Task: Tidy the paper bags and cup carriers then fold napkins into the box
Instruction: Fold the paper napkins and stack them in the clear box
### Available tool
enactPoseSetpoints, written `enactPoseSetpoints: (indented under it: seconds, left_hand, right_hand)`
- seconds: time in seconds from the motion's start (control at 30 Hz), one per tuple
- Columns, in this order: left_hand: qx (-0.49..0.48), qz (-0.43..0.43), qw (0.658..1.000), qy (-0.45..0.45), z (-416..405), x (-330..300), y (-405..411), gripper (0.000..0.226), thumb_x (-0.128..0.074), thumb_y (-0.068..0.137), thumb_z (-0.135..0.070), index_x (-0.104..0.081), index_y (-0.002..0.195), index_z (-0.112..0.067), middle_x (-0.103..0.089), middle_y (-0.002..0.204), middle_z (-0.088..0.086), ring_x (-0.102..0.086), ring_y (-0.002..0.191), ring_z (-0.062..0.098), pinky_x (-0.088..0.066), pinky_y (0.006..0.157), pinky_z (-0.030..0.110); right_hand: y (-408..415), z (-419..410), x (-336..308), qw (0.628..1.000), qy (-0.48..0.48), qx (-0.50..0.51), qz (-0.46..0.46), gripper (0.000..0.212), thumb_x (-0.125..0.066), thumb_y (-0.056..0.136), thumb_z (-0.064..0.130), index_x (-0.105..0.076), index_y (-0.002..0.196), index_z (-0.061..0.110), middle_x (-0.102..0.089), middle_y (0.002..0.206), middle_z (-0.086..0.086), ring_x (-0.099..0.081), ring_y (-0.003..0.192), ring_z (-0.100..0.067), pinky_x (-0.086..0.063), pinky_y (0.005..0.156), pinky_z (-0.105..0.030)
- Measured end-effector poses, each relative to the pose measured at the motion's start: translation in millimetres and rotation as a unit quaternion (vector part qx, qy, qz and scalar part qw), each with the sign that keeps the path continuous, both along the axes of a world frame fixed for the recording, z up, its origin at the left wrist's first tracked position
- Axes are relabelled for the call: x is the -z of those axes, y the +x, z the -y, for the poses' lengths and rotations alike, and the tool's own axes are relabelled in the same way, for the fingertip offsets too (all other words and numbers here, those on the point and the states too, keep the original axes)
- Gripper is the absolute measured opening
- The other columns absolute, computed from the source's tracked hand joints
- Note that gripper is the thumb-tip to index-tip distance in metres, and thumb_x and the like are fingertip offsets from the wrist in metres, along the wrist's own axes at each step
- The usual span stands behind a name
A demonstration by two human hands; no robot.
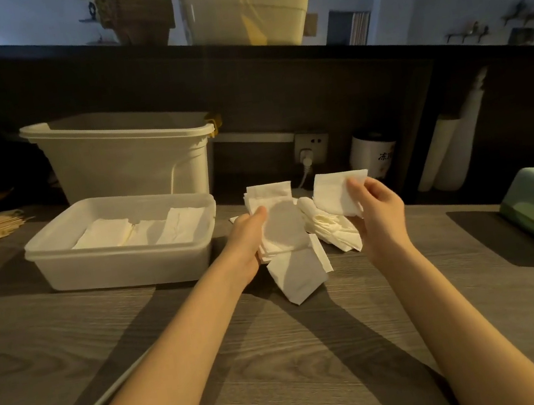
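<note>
While folded napkins are already lying in the shallow translucent box [121,255] at left, the left hand [247,240] is gripping a thin stack of napkins [279,224] and the right hand [377,210] is pinching a single napkin [336,192] above the wood-grain counter [279,339]; soft, featherlight, tear-prone tissue, probably best held by its edges.

the scene is dim and warm-toned, the dark back panel at the upper middle of the frame nearly black. light falls from above and ahead, so both forearms throw long shadows toward the lower frame across the wooden counter [313,334]. wide-angle bending curves the edges. the upper background looks soft and bluish.
</note>
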State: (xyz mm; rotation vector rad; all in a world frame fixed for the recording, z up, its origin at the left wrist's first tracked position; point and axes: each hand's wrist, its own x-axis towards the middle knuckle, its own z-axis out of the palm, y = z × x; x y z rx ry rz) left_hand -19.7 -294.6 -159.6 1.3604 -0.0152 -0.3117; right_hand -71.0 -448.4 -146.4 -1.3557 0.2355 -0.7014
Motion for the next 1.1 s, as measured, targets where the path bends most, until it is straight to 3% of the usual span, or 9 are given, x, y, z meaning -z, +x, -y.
enactPoseSetpoints:
  seconds: [0.17,0.33,0.43,0.5,0.6,0.7,0.83,0.93,1.1]
  left_hand:
    - [0.026,-0.042,0.995,-0.083,1.6,-1.9,-4.9,0.022,-0.036,0.100,-0.031,-0.054,0.091,-0.022,-0.062,0.088,0.005,-0.060,0.079,0.019,-0.051,0.067,0.033]
    - [0.089,-0.029,0.992,-0.084,4.0,-0.6,-2.9,0.044,-0.030,0.098,-0.049,-0.051,0.123,-0.021,-0.064,0.108,0.009,-0.063,0.090,0.023,-0.055,0.064,0.032]
    - [0.109,-0.040,0.991,-0.070,5.0,-0.2,-0.8,0.062,-0.017,0.091,-0.065,-0.046,0.127,-0.025,-0.061,0.118,0.011,-0.062,0.099,0.026,-0.055,0.070,0.035]
    - [0.110,-0.018,0.993,-0.044,5.1,-2.1,-2.4,0.055,-0.031,0.091,-0.059,-0.046,0.128,-0.021,-0.061,0.117,0.011,-0.062,0.100,0.026,-0.056,0.075,0.036]
    - [0.075,0.040,0.995,0.046,4.5,-0.6,-4.2,0.043,-0.058,0.091,-0.028,-0.046,0.129,-0.014,-0.061,0.110,0.004,-0.060,0.100,0.022,-0.054,0.079,0.035]
    - [0.031,0.047,0.995,0.079,3.4,0.1,0.1,0.037,-0.057,0.091,-0.017,-0.046,0.127,-0.015,-0.058,0.116,0.006,-0.058,0.105,0.023,-0.053,0.084,0.037]
    - [-0.003,0.029,0.997,0.077,-0.1,1.4,8.1,0.034,-0.057,0.091,-0.016,-0.048,0.124,-0.012,-0.058,0.123,0.011,-0.058,0.110,0.027,-0.050,0.092,0.045]
    - [0.001,0.022,0.998,0.060,-2.1,2.8,10.4,0.035,-0.056,0.092,-0.015,-0.048,0.126,-0.011,-0.058,0.123,0.011,-0.058,0.110,0.027,-0.050,0.092,0.045]
    - [0.013,0.014,0.999,0.038,-3.9,2.4,10.1,0.037,-0.057,0.091,-0.015,-0.047,0.127,-0.012,-0.058,0.123,0.010,-0.057,0.110,0.027,-0.051,0.090,0.043]
  right_hand:
    - [-0.4,-20.5,4.1,0.992,-0.066,-0.109,-0.008,0.022,-0.058,0.091,0.015,-0.058,0.110,0.027,-0.062,0.103,0.001,-0.061,0.097,-0.017,-0.056,0.080,-0.033]
    - [6.0,-37.0,15.2,0.977,-0.177,-0.089,-0.073,0.039,-0.059,0.091,0.021,-0.048,0.129,0.026,-0.059,0.105,-0.003,-0.059,0.096,-0.019,-0.053,0.084,-0.035]
    - [9.5,-38.4,20.8,0.973,-0.198,-0.072,-0.090,0.041,-0.058,0.092,0.021,-0.046,0.132,0.022,-0.058,0.097,-0.008,-0.058,0.094,-0.023,-0.051,0.085,-0.036]
    - [10.8,-38.3,22.9,0.975,-0.191,-0.066,-0.090,0.041,-0.057,0.092,0.021,-0.046,0.132,0.020,-0.057,0.093,-0.006,-0.058,0.091,-0.022,-0.050,0.084,-0.034]
    - [11.1,-38.0,21.9,0.973,-0.199,-0.067,-0.092,0.040,-0.058,0.092,0.023,-0.046,0.130,0.020,-0.057,0.094,-0.002,-0.058,0.091,-0.017,-0.049,0.080,-0.028]
    - [9.3,-32.2,15.5,0.944,-0.291,-0.090,-0.125,0.036,-0.054,0.094,0.032,-0.047,0.127,0.020,-0.055,0.110,0.001,-0.054,0.099,-0.013,-0.046,0.074,-0.018]
    - [2.6,-13.9,11.6,0.889,-0.386,-0.160,-0.189,0.027,-0.049,0.094,0.039,-0.050,0.116,0.024,-0.053,0.114,0.005,-0.052,0.102,-0.011,-0.045,0.086,-0.025]
    - [-0.6,-4.2,12.7,0.842,-0.460,-0.185,-0.214,0.036,-0.053,0.094,0.032,-0.049,0.128,0.021,-0.051,0.119,0.005,-0.048,0.106,-0.010,-0.042,0.088,-0.025]
    - [1.3,-1.7,19.5,0.819,-0.476,-0.234,-0.218,0.040,-0.059,0.091,0.027,-0.047,0.129,0.021,-0.048,0.113,0.008,-0.045,0.102,-0.011,-0.040,0.080,-0.019]
